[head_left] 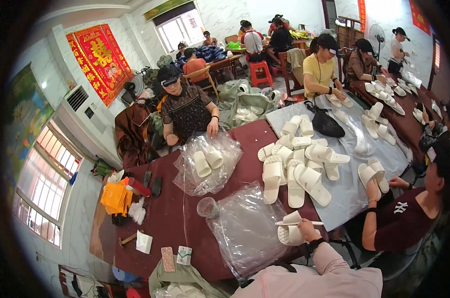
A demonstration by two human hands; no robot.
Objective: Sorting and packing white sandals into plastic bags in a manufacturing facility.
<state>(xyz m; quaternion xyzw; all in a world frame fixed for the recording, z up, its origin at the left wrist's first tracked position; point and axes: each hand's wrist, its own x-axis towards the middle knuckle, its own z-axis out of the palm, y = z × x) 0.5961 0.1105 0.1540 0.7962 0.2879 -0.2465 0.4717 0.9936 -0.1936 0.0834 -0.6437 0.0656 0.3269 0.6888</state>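
My right hand (308, 231), at the end of a pink sleeve with a black band at the wrist, is closed on a white slipper (293, 220). It is tilted up on its side, its sole edge toward me. Just below it, a second white slipper (288, 235) lies at the table edge. My left hand does not show. To the left of my right hand lie flat clear plastic bags (247, 226), with a round clear tub (208, 207) at their corner. Beyond my hand is a heap of white slippers (295, 171).
Across the dark red table (170, 213), a co-worker handles a plastic bag with two slippers (208, 163). At right another person holds a slipper pair (373, 174). A hammer (129, 239), phone (168, 259) and orange packets (116, 198) lie left. A black bag (327, 124) lies on grey sheeting.
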